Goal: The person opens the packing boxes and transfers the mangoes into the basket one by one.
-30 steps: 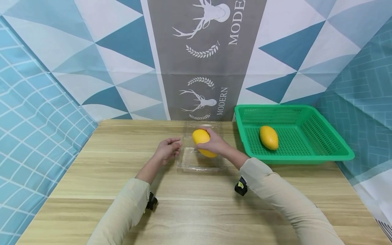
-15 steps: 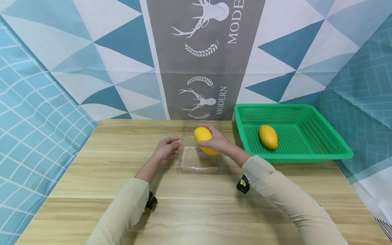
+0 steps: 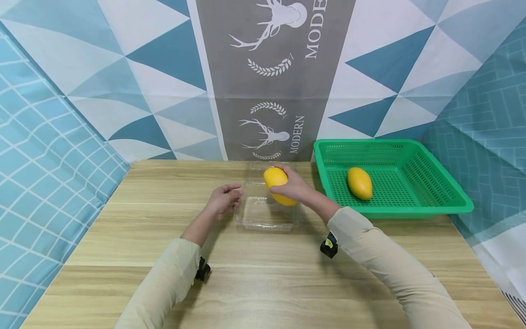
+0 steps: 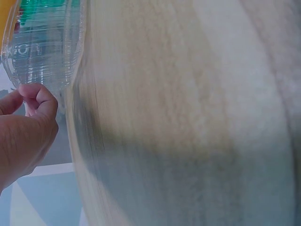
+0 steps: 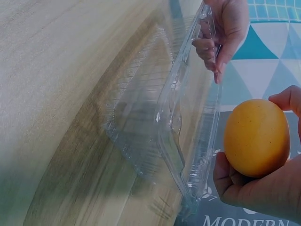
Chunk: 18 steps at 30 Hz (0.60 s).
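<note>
A yellow mango (image 3: 273, 176) is gripped in my right hand (image 3: 292, 186), over the back part of a clear plastic clamshell box (image 3: 256, 214). In the right wrist view the mango (image 5: 257, 137) sits between thumb and fingers, above the box's rim. The box stands with its lid raised toward the back wall, and bare wood shows through its bottom. My left hand (image 3: 225, 201) pinches the box's left rim; the left wrist view shows thumb and index finger meeting at the edge of the clear box (image 4: 44, 52).
To the right, a green plastic basket (image 3: 402, 212) holds another yellow mango (image 3: 360, 183). The wooden table (image 3: 263, 274) runs back to a patterned wall cloth (image 3: 271, 87). Blue checked cloth (image 3: 53, 151) hangs along the left side.
My right hand has shifted a little to the right and up with the mango. The left hand has stayed at the box's rim.
</note>
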Available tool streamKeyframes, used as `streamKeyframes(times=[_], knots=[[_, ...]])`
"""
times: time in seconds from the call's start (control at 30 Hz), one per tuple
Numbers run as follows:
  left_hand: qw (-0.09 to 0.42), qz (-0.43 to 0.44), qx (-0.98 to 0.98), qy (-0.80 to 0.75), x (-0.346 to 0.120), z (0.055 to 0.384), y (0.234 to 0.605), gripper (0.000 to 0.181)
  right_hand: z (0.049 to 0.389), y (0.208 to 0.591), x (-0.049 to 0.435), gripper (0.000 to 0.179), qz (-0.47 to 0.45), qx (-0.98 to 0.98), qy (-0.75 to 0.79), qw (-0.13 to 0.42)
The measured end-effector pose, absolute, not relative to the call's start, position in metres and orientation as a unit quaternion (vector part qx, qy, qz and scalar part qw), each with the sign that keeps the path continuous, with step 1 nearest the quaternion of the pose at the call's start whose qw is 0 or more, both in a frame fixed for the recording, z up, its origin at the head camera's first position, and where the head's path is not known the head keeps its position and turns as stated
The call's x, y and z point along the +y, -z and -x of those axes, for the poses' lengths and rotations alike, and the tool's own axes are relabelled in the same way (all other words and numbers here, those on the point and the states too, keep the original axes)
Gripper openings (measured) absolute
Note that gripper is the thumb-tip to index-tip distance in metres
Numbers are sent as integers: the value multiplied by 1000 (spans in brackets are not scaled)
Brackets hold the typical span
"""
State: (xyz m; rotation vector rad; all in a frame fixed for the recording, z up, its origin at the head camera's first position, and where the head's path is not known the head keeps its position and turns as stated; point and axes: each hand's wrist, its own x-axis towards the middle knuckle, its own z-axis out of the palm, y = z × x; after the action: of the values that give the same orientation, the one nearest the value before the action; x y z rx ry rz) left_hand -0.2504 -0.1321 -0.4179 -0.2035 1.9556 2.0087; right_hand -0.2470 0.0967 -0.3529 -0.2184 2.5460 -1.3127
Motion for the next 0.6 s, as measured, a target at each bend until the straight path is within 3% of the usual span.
streamKeyframes(times=[0.6], knots=[[158,79,685,-707,-133,250,419,45,249,344,110,76,72,873,466,128]])
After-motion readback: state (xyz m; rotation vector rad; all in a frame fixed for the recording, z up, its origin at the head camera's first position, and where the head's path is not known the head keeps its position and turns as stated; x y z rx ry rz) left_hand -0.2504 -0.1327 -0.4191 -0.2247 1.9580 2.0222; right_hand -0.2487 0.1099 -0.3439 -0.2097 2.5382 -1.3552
